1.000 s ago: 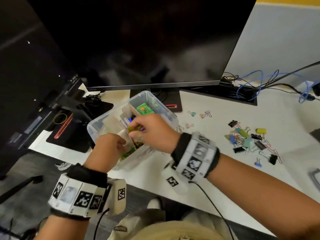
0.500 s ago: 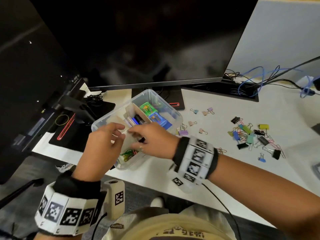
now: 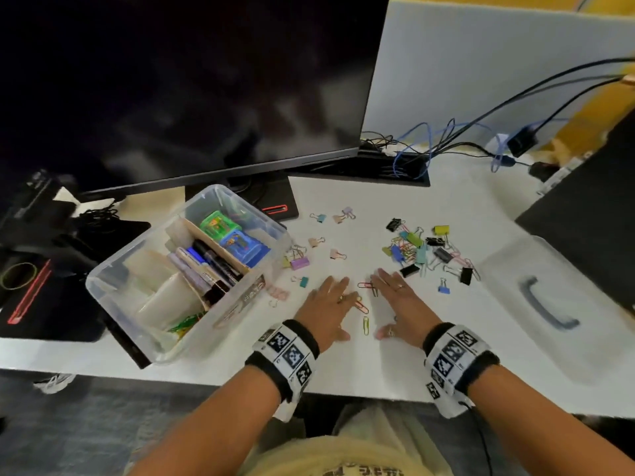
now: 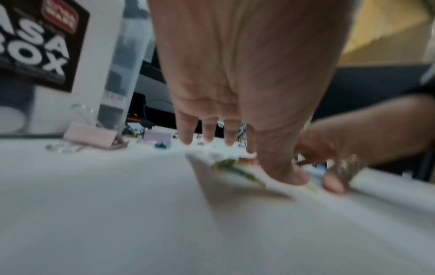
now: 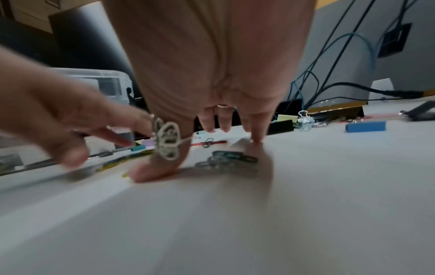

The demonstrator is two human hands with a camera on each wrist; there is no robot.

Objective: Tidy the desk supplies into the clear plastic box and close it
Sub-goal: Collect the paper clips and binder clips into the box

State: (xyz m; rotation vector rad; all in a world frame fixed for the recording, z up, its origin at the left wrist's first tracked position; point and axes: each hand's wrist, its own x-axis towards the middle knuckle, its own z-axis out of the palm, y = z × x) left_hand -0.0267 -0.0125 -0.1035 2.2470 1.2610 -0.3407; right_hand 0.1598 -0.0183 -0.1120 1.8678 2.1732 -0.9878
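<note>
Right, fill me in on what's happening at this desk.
A person is tidying desk supplies. Both hands lie flat on the white desk, the left hand and right hand flanking a few loose paper clips. Neither hand is gripping anything. The clear plastic box sits open at the left, already holding markers and small cases. Binder clips lie scattered on the desk, and the lid lies off to the right.

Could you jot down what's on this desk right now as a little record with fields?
box: clear plastic box, open, holding markers and small cases
lid: white lid lying on the desk, right of the hands
loose items: binder clips and paper clips scattered on the desk
left hand: left hand flat on the desk
right hand: right hand flat beside it, fingers straight
</note>
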